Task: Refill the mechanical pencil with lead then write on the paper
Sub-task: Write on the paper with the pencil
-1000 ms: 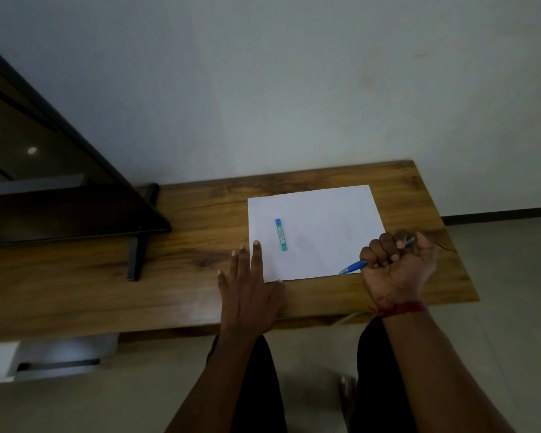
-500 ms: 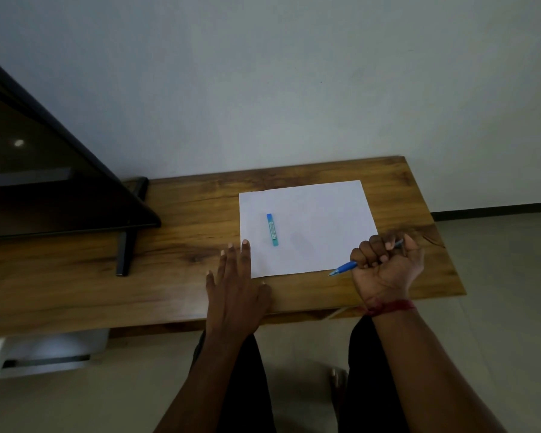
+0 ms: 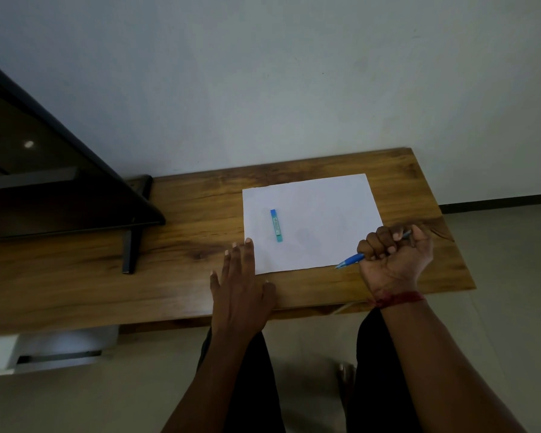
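Mechanical pencil [image 3: 352, 260] sits right of centre by the paper [image 3: 313, 220], fisted in our right grip [image 3: 394, 260], left grip [image 3: 241, 285] flat on the counter [image 3: 185, 214]; we reckon it's light, slick plastic, so pinch the barrel.

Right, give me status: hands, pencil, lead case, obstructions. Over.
Left hand flat on table, at left edge of paper. Right hand fisted round blue pencil. Lead case lying on paper, no hand on it. Path to it clear.

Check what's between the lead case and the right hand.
Only bare paper: the head view shows nothing else between the lead case and the right hand gripping the pencil.
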